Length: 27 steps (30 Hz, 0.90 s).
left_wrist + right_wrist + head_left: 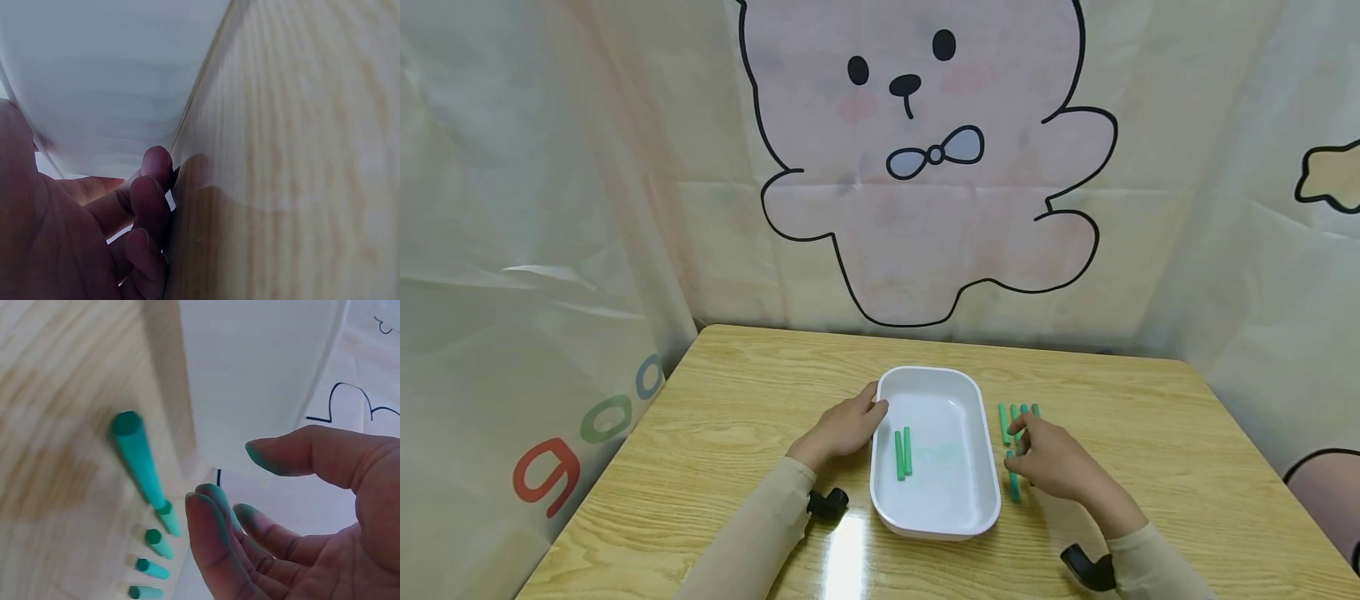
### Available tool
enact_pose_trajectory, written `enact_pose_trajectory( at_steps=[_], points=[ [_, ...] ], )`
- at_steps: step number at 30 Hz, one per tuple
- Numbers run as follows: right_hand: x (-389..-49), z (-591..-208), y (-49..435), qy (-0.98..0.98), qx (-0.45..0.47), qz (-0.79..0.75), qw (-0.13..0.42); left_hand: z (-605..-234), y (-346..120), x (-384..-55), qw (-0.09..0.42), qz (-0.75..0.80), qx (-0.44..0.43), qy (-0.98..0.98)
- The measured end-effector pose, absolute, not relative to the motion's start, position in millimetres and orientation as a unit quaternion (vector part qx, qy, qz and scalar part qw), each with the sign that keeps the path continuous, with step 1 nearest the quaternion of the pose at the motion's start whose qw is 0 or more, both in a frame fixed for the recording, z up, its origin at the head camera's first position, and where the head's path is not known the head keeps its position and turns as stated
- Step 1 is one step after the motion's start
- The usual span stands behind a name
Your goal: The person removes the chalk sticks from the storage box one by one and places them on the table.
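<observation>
A white rectangular tub (951, 492) stands on the table, with two green chalk sticks (907, 451) side by side in its left half. My left hand (844, 427) holds the tub's left rim, thumb over the edge and fingers along the outer wall. To the right of the tub, my right hand (1054, 460) hovers over more green chalk sticks (1003, 425), thumb and fingers apart with nothing between them. Green powder coats its fingertips (209, 522). One chalk stick (137, 456) lies nearer than the row of several others, which the hand partly hides in the head view.
Green smears mark the tub's floor. The wooden table (760, 375) reaches back to a curtain (910, 242) printed with a bear. Black straps (1088, 568) sit at both wrists.
</observation>
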State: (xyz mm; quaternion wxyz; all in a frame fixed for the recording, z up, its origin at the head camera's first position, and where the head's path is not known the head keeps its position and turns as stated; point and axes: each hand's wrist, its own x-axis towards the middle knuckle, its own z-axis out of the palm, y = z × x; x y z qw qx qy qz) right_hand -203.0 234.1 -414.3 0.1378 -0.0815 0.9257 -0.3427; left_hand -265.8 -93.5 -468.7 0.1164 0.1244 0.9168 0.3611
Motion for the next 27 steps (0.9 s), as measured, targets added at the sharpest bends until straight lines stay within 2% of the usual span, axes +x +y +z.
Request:
enact_pose_trajectory(
  at_steps=[12,27],
  points=[
    [-202.3,-388.9,222.5,0.927,-0.099,-0.345,0.113,-468.8,-92.8,-265.4,0.117,0.365,0.121,0.916],
    [-204.4,-375.5,202.4,0.932,-0.113,-0.334,0.088,-469.0,-92.6,-265.3,0.117,0.364,0.12,0.916]
  ],
)
